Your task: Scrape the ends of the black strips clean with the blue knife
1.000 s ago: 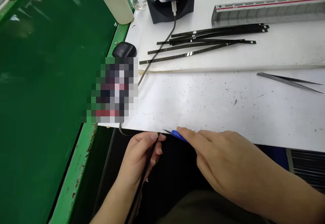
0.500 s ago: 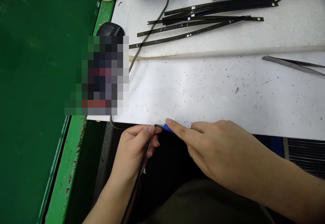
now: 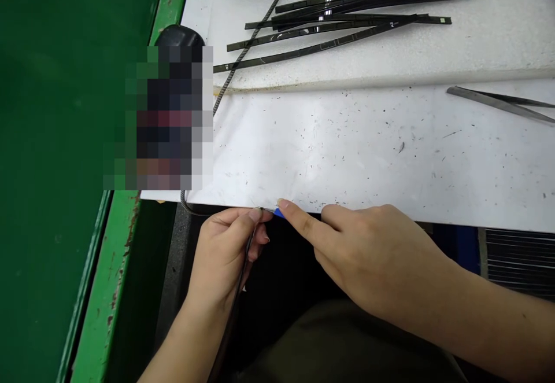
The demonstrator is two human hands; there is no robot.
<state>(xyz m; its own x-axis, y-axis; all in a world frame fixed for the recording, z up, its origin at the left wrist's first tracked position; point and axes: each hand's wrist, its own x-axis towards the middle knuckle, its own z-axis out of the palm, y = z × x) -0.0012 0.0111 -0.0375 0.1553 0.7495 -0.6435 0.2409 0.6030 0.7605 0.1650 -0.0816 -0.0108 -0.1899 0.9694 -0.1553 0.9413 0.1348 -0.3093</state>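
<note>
At the table's front edge my left hand (image 3: 229, 244) pinches the upper end of a thin black strip (image 3: 237, 296), which hangs down along the wrist. My right hand (image 3: 355, 244) is closed on a small tool with a blue handle (image 3: 278, 213), its index finger stretched along the top. The tool's thin tip meets the strip's end at my left fingertips. Most of the tool is hidden under my right hand. Small dark scraps lie on the white tabletop (image 3: 269, 157) just beyond both hands.
Several glossy black strips (image 3: 303, 52) lie on a white foam sheet (image 3: 489, 53). Metal tweezers (image 3: 498, 101) rest at the right. A braided cable (image 3: 260, 27) crosses the left side near a blurred dark object (image 3: 180, 36). More strips (image 3: 520, 261) sit below the table at the right.
The whole view has shifted slightly, so the table and its objects appear higher and a little to the left. Both hands keep nearly the same pose and grip.
</note>
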